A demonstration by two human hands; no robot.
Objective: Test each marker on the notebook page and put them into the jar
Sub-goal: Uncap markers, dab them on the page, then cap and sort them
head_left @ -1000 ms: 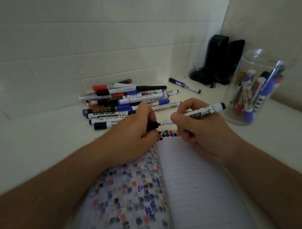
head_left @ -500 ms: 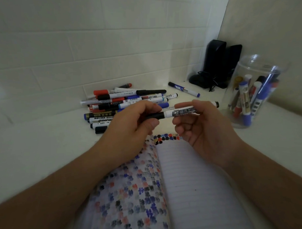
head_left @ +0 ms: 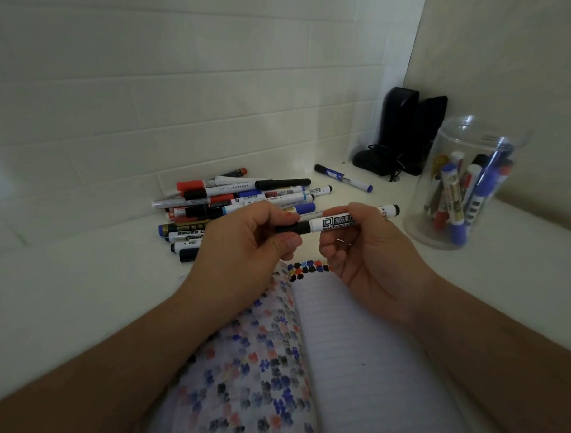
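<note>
Both hands hold one black whiteboard marker [head_left: 329,222] level above the top of the open notebook [head_left: 356,350]. My left hand [head_left: 246,247] pinches its black cap end, which sits on the barrel. My right hand [head_left: 363,246] grips the white barrel. The notebook's left page is covered with red, blue and black test marks; a short row of marks runs along the top of the lined right page. A pile of markers [head_left: 238,201] lies behind my hands. The clear jar [head_left: 464,184] at the right holds several markers.
A single blue marker [head_left: 342,178] lies apart near the back corner. Two black speakers with a cable [head_left: 407,134] stand in that corner, behind the jar. A tiled wall runs along the back and a plain wall on the right.
One second ago the cap was off in my left hand, the bare tip pointing at it. The cap went onto the marker, and both hands rose slightly above the page.
</note>
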